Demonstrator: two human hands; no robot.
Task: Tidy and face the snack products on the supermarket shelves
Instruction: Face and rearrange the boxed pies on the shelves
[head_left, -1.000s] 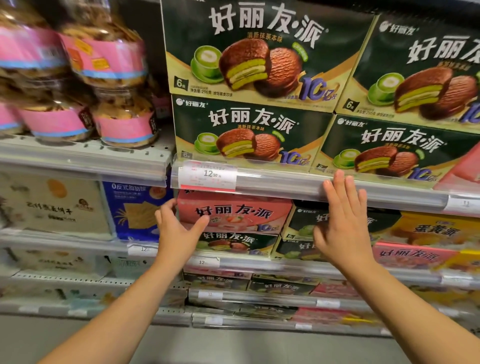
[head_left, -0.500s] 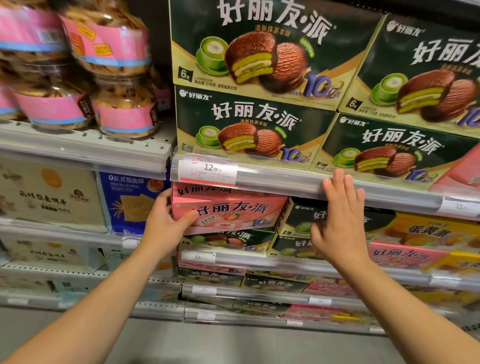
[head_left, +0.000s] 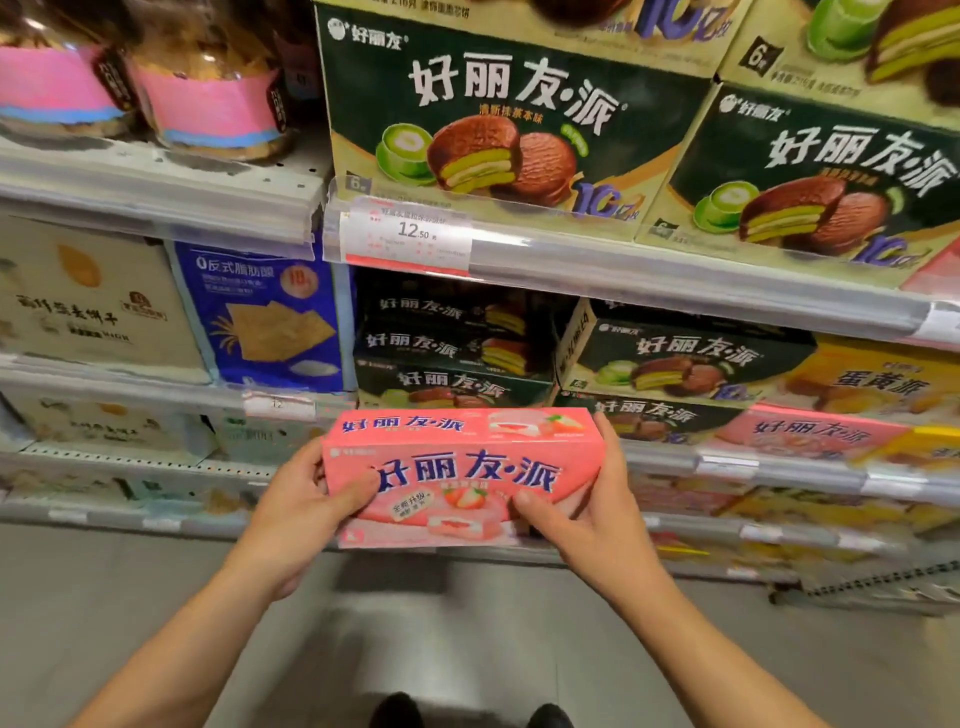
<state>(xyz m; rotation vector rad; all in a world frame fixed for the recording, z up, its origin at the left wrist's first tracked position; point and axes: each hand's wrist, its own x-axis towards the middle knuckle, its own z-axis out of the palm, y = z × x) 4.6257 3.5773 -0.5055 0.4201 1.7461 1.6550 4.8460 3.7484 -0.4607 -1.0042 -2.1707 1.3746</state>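
A pink strawberry pie box (head_left: 467, 467) is off the shelf, held flat in front of me with its printed face up. My left hand (head_left: 301, 499) grips its left end, thumb on the front face. My right hand (head_left: 592, 514) grips its right end, thumb on the face too. Behind the box, dark green pie boxes (head_left: 457, 353) are stacked in the slot it came from. More green boxes (head_left: 670, 358) sit to the right of them, and large green boxes (head_left: 498, 119) fill the shelf above.
A price rail with a 12.50 tag (head_left: 410, 234) runs across the upper shelf edge. A blue cracker box (head_left: 270, 317) and beige boxes (head_left: 88, 301) stand at left, pink-banded tubs (head_left: 208, 98) above them, yellow and pink boxes (head_left: 878, 384) at right. Grey floor (head_left: 467, 639) lies below.
The left hand pulled the pink box out of the middle shelf. The right hand left the shelf rail and took the box's right end. The box now hangs lower, in front of the shelves.
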